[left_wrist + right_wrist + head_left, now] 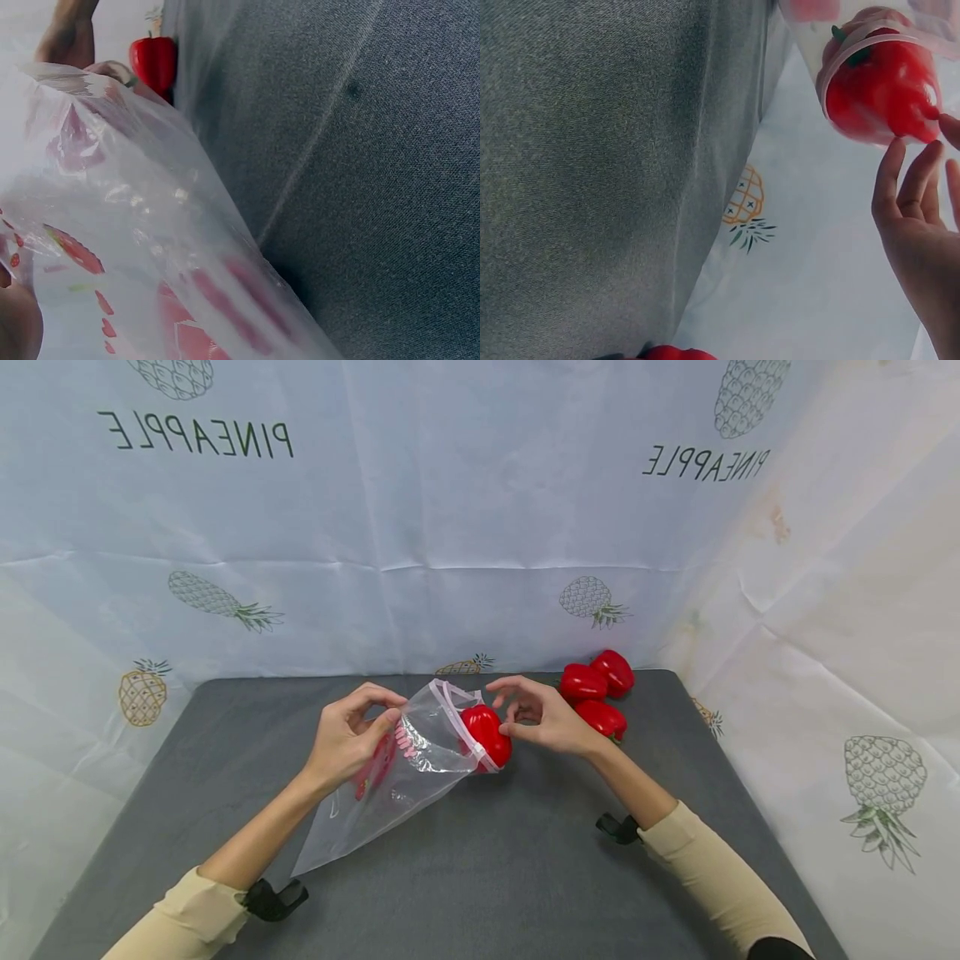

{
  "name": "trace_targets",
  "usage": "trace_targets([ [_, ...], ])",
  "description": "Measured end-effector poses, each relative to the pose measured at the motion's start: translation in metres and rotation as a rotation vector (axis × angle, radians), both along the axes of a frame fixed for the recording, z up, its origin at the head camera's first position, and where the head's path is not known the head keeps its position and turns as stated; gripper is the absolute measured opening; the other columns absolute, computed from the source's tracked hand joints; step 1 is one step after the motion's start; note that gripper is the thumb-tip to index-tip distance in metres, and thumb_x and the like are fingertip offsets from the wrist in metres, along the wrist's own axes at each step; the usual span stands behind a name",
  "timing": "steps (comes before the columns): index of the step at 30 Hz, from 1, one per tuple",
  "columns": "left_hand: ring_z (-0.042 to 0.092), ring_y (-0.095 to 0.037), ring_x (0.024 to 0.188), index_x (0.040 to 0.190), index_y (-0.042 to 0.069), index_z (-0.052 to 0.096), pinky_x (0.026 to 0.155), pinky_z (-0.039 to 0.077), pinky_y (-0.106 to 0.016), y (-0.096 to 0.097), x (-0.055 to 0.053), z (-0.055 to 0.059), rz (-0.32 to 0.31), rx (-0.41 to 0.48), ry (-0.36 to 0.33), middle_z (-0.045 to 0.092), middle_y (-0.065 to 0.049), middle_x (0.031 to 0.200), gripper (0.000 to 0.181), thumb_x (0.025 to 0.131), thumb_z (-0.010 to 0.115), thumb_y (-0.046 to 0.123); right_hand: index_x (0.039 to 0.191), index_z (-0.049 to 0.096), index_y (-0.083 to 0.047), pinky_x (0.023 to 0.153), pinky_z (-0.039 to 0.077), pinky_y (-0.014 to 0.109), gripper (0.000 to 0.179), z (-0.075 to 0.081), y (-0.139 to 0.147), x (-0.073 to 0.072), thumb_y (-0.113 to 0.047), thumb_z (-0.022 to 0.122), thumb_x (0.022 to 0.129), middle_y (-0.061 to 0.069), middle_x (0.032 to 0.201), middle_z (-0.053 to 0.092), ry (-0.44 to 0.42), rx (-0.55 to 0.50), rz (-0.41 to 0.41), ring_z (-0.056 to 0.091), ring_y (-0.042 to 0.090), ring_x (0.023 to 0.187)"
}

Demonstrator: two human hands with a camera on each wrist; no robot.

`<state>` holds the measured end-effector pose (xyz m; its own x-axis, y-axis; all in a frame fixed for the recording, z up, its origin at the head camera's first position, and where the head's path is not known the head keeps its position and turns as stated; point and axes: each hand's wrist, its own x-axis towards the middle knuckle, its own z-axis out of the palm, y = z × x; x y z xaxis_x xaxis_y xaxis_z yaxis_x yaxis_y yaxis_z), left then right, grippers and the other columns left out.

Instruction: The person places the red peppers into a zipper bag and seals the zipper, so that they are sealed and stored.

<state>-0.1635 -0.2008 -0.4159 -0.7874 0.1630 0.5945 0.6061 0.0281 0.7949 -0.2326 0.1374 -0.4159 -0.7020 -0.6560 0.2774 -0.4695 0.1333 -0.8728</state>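
A clear zip bag (420, 793) with a pink zip edge and printed red pictures hangs tilted over the table, its mouth to the right. My left hand (352, 735) pinches its upper side between thumb and fingers. In the bag's mouth sits a red bell pepper (486, 733), partly inside; its green stem end points inward in the right wrist view. My right hand (543, 714) is at the pepper's outer end, fingers spread and slightly bent, fingertips (896, 146) right at its surface. Printing and glare on the bag hide much of what lies deeper inside.
Several more red bell peppers (583, 683) lie grouped at the back right of the dark grey table (525, 877). A white curtain (465, 510) printed with pineapples stands behind the table and along its sides.
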Motion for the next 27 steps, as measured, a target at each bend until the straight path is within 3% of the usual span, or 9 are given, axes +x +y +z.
trace_targets([
  [5,0.069,-0.004,0.101,0.113,-0.012,0.073,0.069,0.057,-0.014,-0.0006,0.0004,-0.0006,-0.003,-0.014,0.002,0.072,0.006,0.110,0.019,0.096,0.067,-0.019,0.149,0.056,0.000,0.091,0.067,0.032,0.064,0.0009,-0.0020,0.0004,0.004,0.079,0.090,0.021,0.125,0.067,-0.008,0.015,0.016,0.070,0.020,0.094],
  [12,0.069,-0.007,0.100,0.113,-0.011,0.073,0.072,0.058,-0.014,-0.0001,0.0002,-0.0017,0.000,-0.015,0.006,0.072,0.004,0.110,0.016,0.098,0.069,-0.014,0.149,0.056,0.000,0.091,0.067,0.033,0.063,-0.0019,-0.0013,-0.0002,0.004,0.078,0.090,0.022,0.123,0.066,0.007,0.017,0.042,0.070,0.023,0.089],
  [18,0.069,-0.010,0.101,0.113,-0.009,0.074,0.077,0.061,-0.014,-0.0005,0.0011,-0.0029,0.009,-0.029,-0.004,0.071,0.002,0.109,0.014,0.100,0.071,-0.007,0.150,0.053,0.002,0.109,0.061,0.030,0.060,-0.0057,-0.0044,0.0037,0.006,0.075,0.094,0.027,0.146,0.060,0.010,-0.024,0.130,0.075,0.039,0.120],
  [23,0.068,-0.010,0.099,0.114,-0.009,0.074,0.067,0.056,-0.015,-0.0009,0.0007,-0.0027,0.012,-0.031,0.002,0.071,0.003,0.110,0.014,0.102,0.072,0.000,0.146,0.057,0.002,0.110,0.061,0.041,0.056,-0.0036,-0.0067,0.0053,0.008,0.075,0.093,0.027,0.142,0.064,0.028,-0.062,0.106,0.075,0.044,0.120],
  [27,0.069,-0.009,0.097,0.114,-0.009,0.073,0.061,0.052,-0.017,-0.0011,0.0005,-0.0008,0.014,-0.020,0.014,0.072,0.002,0.110,0.013,0.101,0.071,-0.005,0.146,0.058,0.001,0.110,0.059,0.056,0.057,0.0019,-0.0034,0.0051,0.008,0.077,0.092,0.026,0.140,0.066,0.027,-0.054,0.088,0.076,0.043,0.119],
])
